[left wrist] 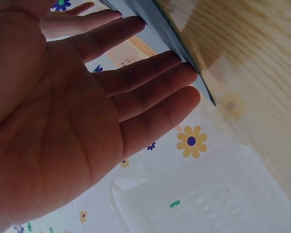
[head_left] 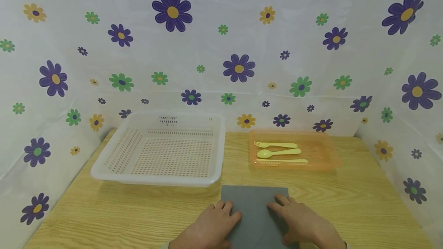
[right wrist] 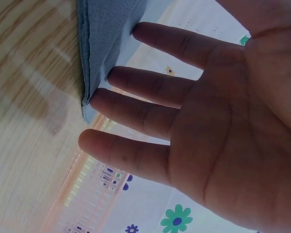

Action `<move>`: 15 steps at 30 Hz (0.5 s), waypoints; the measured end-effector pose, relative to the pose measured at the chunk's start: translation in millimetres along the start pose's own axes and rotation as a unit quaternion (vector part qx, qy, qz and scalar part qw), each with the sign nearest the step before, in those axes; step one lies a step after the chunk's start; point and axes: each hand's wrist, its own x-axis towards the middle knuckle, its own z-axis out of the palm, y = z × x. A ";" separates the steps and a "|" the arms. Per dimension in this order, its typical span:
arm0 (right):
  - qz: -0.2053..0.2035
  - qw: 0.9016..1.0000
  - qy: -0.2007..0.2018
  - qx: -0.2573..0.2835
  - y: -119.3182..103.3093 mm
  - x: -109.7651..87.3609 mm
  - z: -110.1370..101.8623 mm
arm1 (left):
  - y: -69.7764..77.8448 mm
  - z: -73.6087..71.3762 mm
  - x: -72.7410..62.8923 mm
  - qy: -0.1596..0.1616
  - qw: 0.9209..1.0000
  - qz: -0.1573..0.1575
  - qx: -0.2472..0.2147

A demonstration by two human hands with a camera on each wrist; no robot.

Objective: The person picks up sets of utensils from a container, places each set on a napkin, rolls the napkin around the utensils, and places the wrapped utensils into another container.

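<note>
A grey folded cloth [head_left: 254, 214] lies flat on the table at the near edge of the head view, and its layered edge shows in the right wrist view. My left hand [head_left: 211, 224] rests at the left side of the cloth, fingertips on its edge. On the opposite side, my right hand [head_left: 304, 220] touches the cloth with spread fingers. Both wrist views show the fingers [right wrist: 136, 114] extended and the palms bare. The cloth's nearest part runs out of the head view.
A white perforated basket [head_left: 155, 181] stands at the back left of the wooden table [head_left: 138, 214]. At the back right, an orange basket [head_left: 323, 153] holds a yellow fork [head_left: 277, 145], spoon [head_left: 277, 152] and knife [head_left: 283, 160]. A flowered curtain [head_left: 207, 49] encloses the back and sides.
</note>
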 end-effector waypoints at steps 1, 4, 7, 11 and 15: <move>0.001 1.000 -0.001 0.000 0.2 0.1 -0.1 | 0.0 0.0 0.1 -0.001 1.000 0.000 0.000; 0.000 1.000 -0.005 0.001 0.8 -0.1 -0.4 | -0.1 0.1 0.1 -0.003 1.000 0.000 0.002; -0.009 1.000 0.000 0.003 1.8 -1.5 -0.7 | 0.0 0.2 -0.2 -0.002 1.000 0.000 0.004; -0.019 1.000 0.013 -0.001 2.5 -3.2 -1.4 | 0.1 -0.4 -0.7 0.003 1.000 -0.003 0.003; -0.017 0.999 0.020 -0.019 -0.3 -4.2 -1.6 | 0.2 -1.2 -0.2 0.006 1.000 -0.004 0.003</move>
